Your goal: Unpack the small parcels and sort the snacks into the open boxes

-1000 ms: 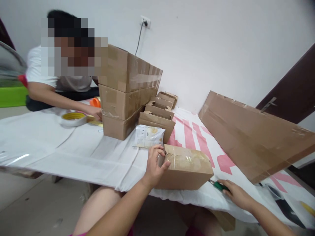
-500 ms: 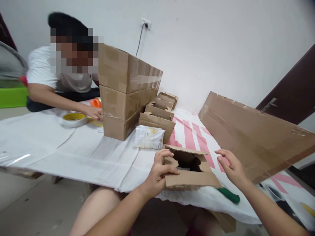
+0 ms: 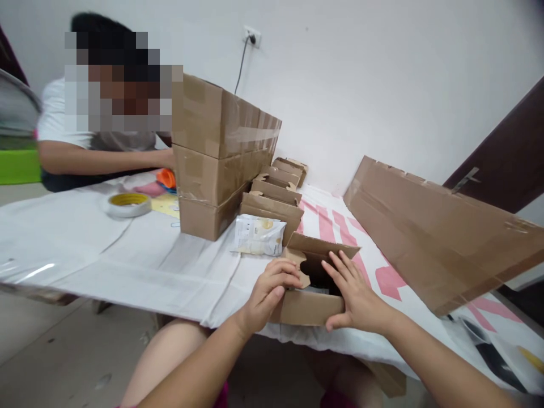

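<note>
A small brown cardboard box point(image 3: 312, 306) stands at the near edge of the table with its top flaps raised and a dark opening showing. My left hand point(image 3: 266, 294) curls its fingers over the box's left flap and grips it. My right hand point(image 3: 355, 294) lies on the box's right side with its fingers stretched out over the opening and its thumb against the front wall. A white pouch point(image 3: 259, 235) lies just behind the box.
A tall stack of taped cartons point(image 3: 221, 156) and a row of small open boxes point(image 3: 274, 195) stand behind. A large flat cardboard sheet point(image 3: 433, 226) leans at the right. A person in a white shirt point(image 3: 63, 124) sits at the far left beside a tape roll point(image 3: 127, 204).
The box went from taped shut to open. My right hand left the green-handled tool and came onto the box. The other person's hand drew back from the tape roll.
</note>
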A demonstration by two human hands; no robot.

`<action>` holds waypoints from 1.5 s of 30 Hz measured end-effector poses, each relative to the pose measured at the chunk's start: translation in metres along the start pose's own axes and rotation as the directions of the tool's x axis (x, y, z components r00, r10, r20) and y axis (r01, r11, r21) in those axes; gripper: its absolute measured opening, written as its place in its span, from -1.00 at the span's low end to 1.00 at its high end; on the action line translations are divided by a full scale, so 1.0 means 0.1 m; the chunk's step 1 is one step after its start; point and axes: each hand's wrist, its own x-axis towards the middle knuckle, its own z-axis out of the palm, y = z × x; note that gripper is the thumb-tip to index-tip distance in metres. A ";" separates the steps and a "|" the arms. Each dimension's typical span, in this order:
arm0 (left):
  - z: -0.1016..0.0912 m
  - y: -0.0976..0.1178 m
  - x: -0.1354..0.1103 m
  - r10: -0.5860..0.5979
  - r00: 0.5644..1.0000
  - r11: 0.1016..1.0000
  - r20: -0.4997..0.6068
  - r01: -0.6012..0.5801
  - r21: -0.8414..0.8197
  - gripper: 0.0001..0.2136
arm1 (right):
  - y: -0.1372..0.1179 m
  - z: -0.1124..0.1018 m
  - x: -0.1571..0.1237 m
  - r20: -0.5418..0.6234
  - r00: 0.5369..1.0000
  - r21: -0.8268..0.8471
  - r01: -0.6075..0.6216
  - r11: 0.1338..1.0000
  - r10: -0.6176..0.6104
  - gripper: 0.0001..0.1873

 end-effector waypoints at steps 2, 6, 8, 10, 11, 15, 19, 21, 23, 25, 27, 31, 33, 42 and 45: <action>0.01 -0.01 0.00 0.000 1.000 0.991 -0.012 0.001 0.136 -0.66 | 0.02 0.06 0.00 0.036 0.999 -0.016 -0.040 0.999 0.041 0.36; 0.04 -0.06 0.01 -0.047 0.991 0.955 0.126 0.008 0.295 -0.36 | 0.04 0.08 0.01 0.166 0.984 0.059 -0.078 0.995 0.067 0.38; 0.04 -0.10 0.02 -0.084 0.985 0.959 0.149 0.039 0.280 -0.27 | 0.07 0.06 0.02 0.213 0.976 0.083 -0.074 0.994 0.055 0.38; 0.03 -0.13 0.02 -0.099 0.984 0.962 0.146 0.058 0.267 -0.24 | 0.10 0.05 0.03 0.212 0.977 0.096 -0.052 0.994 0.031 0.37; 0.02 -0.14 0.03 -0.097 0.985 0.963 0.141 0.057 0.262 -0.25 | 0.12 0.03 0.03 0.200 0.980 0.105 -0.032 0.994 0.010 0.35; 0.01 -0.15 0.03 -0.083 0.989 0.969 0.123 0.051 0.243 -0.33 | 0.09 -0.04 -0.01 0.040 0.996 0.150 0.079 0.985 -0.086 0.20; 0.01 -0.16 0.03 -0.089 0.991 0.975 0.101 0.065 0.214 -0.39 | -0.15 -0.04 -0.17 -0.214 0.956 0.080 0.221 0.972 -0.200 0.03; 0.02 -0.16 0.03 -0.092 0.992 0.980 0.090 0.074 0.184 -0.44 | -0.30 0.05 -0.27 -0.281 0.918 -0.043 0.280 0.959 -0.281 -0.17; 0.03 -0.16 0.04 -0.084 0.994 0.987 0.068 0.073 0.141 -0.47 | -0.41 0.19 -0.35 -0.325 0.876 -0.194 0.307 0.932 -0.356 -0.43; 0.02 -0.16 0.04 -0.067 0.996 0.993 0.060 0.061 0.098 -0.45 | -0.48 0.32 -0.39 -0.385 0.841 -0.310 0.270 0.912 -0.380 -0.63; 0.00 -0.17 0.05 -0.045 0.994 0.997 0.100 0.038 0.070 -0.35 | -0.51 0.39 -0.41 -0.458 0.811 -0.357 0.208 0.911 -0.365 -0.71; -0.11 -0.17 0.06 0.006 0.960 0.997 0.279 -0.028 0.073 -0.08 | -0.53 0.36 -0.40 -0.527 0.767 -0.347 0.198 0.917 -0.366 -0.78; -0.16 -0.15 0.06 0.009 0.942 0.995 0.336 -0.043 0.095 -0.02 | -0.53 0.34 -0.42 -0.537 0.759 -0.347 0.201 0.916 -0.370 -0.75; -0.13 -0.05 0.07 -0.108 0.965 0.984 0.240 0.069 0.165 -0.68 | -0.44 0.49 -0.48 -0.524 0.756 -0.397 0.190 0.898 -0.391 -0.63; -0.10 -0.05 0.06 -0.108 0.972 0.982 0.207 0.072 0.175 -0.72 | -0.43 0.44 -0.44 -0.518 0.748 -0.434 0.189 0.881 -0.415 -0.72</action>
